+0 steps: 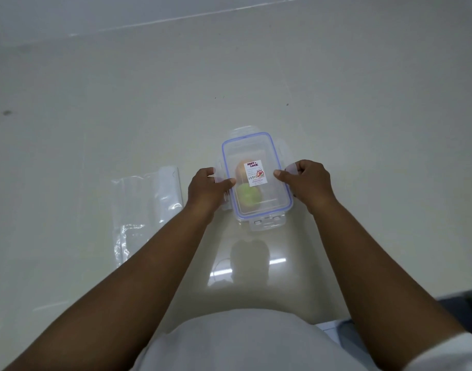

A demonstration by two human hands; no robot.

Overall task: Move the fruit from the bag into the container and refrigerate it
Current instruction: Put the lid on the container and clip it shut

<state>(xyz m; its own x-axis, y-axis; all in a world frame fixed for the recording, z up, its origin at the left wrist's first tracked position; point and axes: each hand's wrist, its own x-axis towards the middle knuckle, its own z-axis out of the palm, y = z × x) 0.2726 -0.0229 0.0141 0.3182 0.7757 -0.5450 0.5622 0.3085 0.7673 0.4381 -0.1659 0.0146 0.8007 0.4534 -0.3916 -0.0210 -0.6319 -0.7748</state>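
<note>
A clear plastic container (269, 148) with a blue-sealed lid and a white sticker stands on the pale counter. Through the lid I see two fruits inside: an orange one (241, 168) at the far side and a green one (248, 197) nearer me. My left hand (209, 190) grips the lid's left side clip, thumb resting on the lid's edge. My right hand (305, 180) grips the right side clip in the same way. The near clip and the far clip stick out flat. The empty clear plastic bag (146, 207) lies flat to the left of the container.
The glossy pale counter (363, 116) reaches back to a wall at the top of the view. Its front edge runs just before my body, with a darker floor showing at the lower right. Overhead lights reflect on the counter near me.
</note>
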